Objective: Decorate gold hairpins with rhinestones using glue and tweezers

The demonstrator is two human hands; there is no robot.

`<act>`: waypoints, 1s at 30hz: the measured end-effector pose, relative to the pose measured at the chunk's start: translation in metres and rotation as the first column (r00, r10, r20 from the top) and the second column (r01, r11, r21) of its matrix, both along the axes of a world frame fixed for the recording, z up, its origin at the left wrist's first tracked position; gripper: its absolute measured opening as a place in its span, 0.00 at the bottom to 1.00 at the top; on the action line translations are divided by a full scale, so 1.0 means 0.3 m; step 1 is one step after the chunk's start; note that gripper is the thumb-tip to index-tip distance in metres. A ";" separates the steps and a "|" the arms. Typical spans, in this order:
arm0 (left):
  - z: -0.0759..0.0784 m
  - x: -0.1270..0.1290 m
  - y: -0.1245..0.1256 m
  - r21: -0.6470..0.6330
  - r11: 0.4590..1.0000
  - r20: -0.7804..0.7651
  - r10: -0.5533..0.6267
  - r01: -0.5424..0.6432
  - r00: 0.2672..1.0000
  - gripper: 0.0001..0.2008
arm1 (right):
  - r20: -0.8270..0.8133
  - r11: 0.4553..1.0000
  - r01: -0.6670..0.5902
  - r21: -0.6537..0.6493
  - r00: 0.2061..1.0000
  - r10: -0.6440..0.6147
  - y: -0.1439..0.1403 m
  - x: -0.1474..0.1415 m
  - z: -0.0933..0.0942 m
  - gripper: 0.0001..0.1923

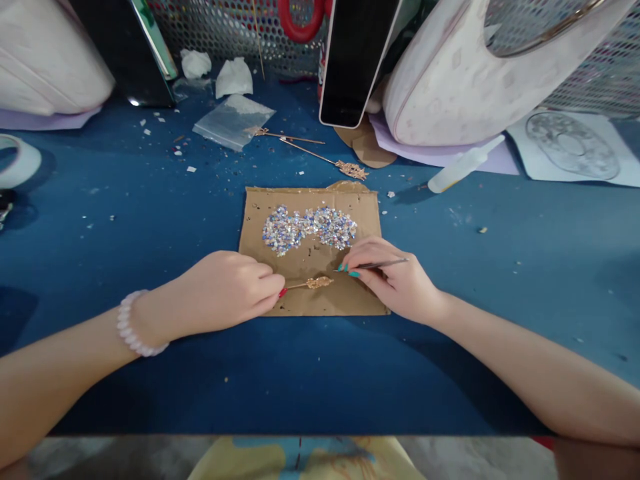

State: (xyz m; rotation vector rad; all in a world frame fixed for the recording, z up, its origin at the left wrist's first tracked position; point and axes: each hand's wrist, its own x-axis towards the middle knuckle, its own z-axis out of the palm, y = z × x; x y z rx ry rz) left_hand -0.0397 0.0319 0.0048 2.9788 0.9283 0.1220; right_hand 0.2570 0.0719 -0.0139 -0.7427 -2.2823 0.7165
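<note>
My left hand, with a beaded bracelet at its wrist, is closed around the thin stem of a gold hairpin. The hairpin's ornate head lies over the lower part of a cardboard sheet. Between the fingers of my right hand is a pair of slim metal tweezers. Their tip points left, just above and right of the hairpin's head. Whether the tip grips anything is too small to tell. Small sparkling rhinestones, blue, white and clear, are heaped on the cardboard beyond both hands.
Two more gold hairpins lie behind the cardboard, beside a clear plastic bag. A white glue bottle rests at the right. Phones, white bags and a mesh basket stand along the back. A tape roll is at the left.
</note>
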 end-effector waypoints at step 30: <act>-0.002 -0.007 0.010 0.028 0.998 -0.011 -0.062 0.062 0.998 0.17 | -0.036 0.993 0.047 0.109 0.998 -0.043 -0.012 -0.009 0.001 0.09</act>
